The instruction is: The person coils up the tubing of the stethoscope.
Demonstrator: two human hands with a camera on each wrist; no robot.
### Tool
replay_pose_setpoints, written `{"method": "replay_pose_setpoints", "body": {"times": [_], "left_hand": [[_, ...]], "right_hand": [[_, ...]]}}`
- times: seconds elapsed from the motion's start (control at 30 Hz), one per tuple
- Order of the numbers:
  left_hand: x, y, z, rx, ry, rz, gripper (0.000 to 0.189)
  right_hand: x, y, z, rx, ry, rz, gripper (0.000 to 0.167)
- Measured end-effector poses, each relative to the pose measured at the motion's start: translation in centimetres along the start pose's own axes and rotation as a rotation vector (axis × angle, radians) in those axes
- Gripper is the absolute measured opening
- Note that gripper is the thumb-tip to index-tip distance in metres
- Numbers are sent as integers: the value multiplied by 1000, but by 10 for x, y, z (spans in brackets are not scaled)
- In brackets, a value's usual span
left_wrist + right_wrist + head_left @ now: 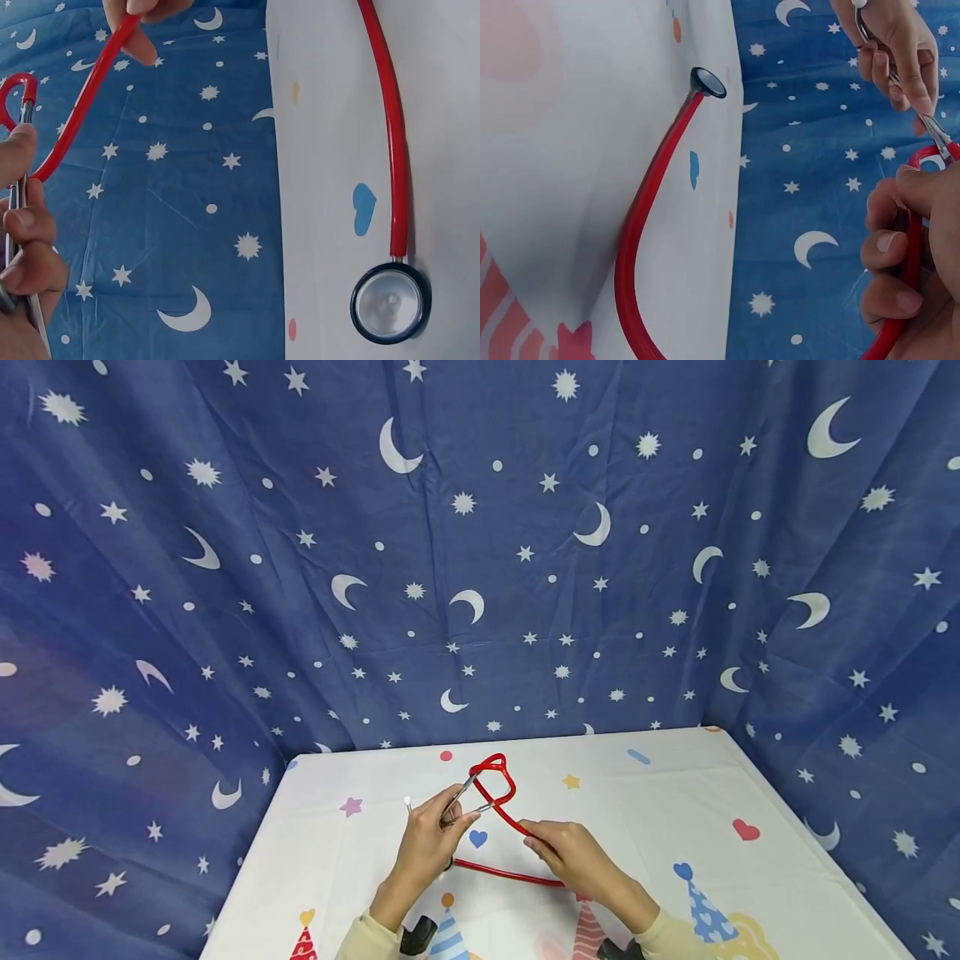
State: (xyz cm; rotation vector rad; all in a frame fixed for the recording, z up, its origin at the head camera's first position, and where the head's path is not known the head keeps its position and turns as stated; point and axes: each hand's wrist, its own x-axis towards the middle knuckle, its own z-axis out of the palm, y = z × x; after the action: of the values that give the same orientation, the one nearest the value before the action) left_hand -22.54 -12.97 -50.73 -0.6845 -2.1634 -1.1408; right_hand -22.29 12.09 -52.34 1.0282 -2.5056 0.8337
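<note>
Both hands hold a stethoscope with red tubing (510,872) above the table. My left hand (429,842) grips its metal ear tubes (15,247), which run into the red tubing. A whitish eartip (407,800) shows beyond that hand. Just past the metal ends, the tubing bends into a loop (513,788). My right hand (576,858) has its fingers curled round the tubing below this loop. From there the tube curves down and back left to the round chestpiece (390,304), dark-rimmed with a pale face. Whether the chestpiece touches the cloth, I cannot tell.
A white tablecloth (645,793) printed with party hats, hearts and stars covers the table. Behind and on both sides hangs a blue curtain (525,593) with white moons and stars. Dark wrist straps (417,935) sit near the sleeves.
</note>
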Motion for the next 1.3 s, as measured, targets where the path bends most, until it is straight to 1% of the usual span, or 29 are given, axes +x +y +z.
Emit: {"method": "replay_pose_setpoints", "body": {"times": [0.17, 0.27, 0.4, 0.5, 0.63, 0.77, 0.9, 1.03, 1.2, 1.3], "left_hand": [[-2, -3, -1, 5, 2, -18, 40], [-3, -4, 0, 24, 4, -31, 38], [-3, -6, 1, 81, 28, -45, 38], [-4, -7, 1, 131, 40, -50, 39], [-6, -8, 2, 190, 34, -47, 39], [-8, -9, 2, 237, 28, -37, 40], [-5, -11, -2, 233, 68, -36, 41], [0, -12, -8, 207, 111, -72, 41], [1, -15, -12, 235, 128, -125, 40], [0, -15, -13, 258, 107, -134, 42]], "right_hand": [[-4, -3, -2, 18, -3, 24, 24], [-5, -5, -2, 8, 5, 10, 23], [-6, -10, -3, -19, 27, -30, 23], [-7, -13, -4, -24, 28, -34, 23], [-9, -15, -4, -29, 32, -30, 24], [-9, -16, -3, -49, 63, -62, 21], [-9, -19, -6, -12, 82, -74, 17], [-8, -21, -10, 47, 102, -78, 16], [-7, -22, -17, 71, 171, -108, 16], [-3, -22, -24, 67, 215, -123, 17]]}}
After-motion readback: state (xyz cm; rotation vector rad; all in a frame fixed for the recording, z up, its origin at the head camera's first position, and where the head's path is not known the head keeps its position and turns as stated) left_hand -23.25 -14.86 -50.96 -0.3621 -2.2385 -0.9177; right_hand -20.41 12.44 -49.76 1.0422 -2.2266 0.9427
